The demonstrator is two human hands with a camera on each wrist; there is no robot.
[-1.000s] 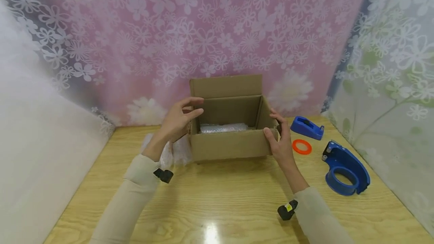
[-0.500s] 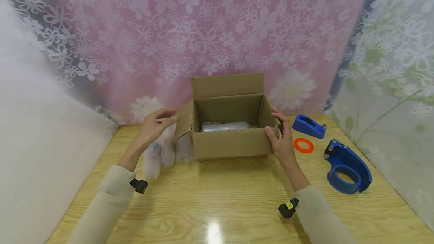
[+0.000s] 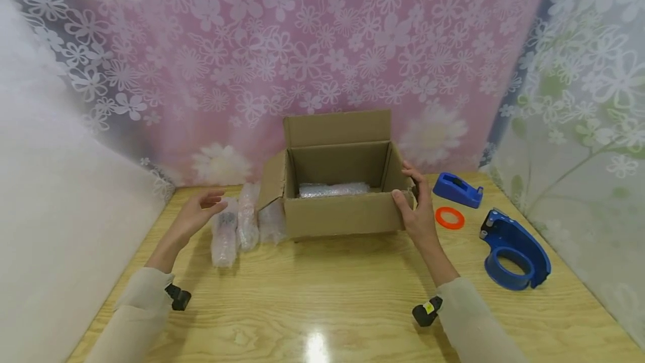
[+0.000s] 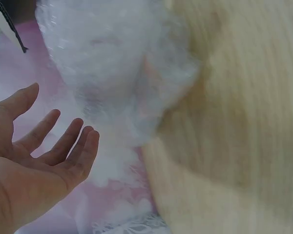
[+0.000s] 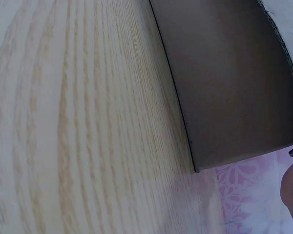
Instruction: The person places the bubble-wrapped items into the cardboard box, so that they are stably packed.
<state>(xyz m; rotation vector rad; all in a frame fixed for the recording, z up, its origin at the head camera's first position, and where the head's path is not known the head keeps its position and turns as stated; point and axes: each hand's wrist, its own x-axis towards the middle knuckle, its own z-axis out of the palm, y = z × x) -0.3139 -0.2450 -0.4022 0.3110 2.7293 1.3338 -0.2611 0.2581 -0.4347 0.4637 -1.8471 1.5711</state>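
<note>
Pink floral backdrop [image 3: 332, 43], wooden tabletop [image 3: 353, 290], bright glare [image 3: 316, 346]

Matt cardboard, shiny bubble film, glossy wood grain
The box [image 3: 342, 215] is dull brown cardboard — its cut edge rough and fluted; the packs [image 3: 224, 240] at left are crinkled, pebbly clear plastic. The table [image 3: 353, 290] is wood-grained, with a glare at the near side. At right, the dispenser [image 3: 456, 190] looks smooth plastic; the sleeves [image 3: 135, 307] — matt cloth.
</note>
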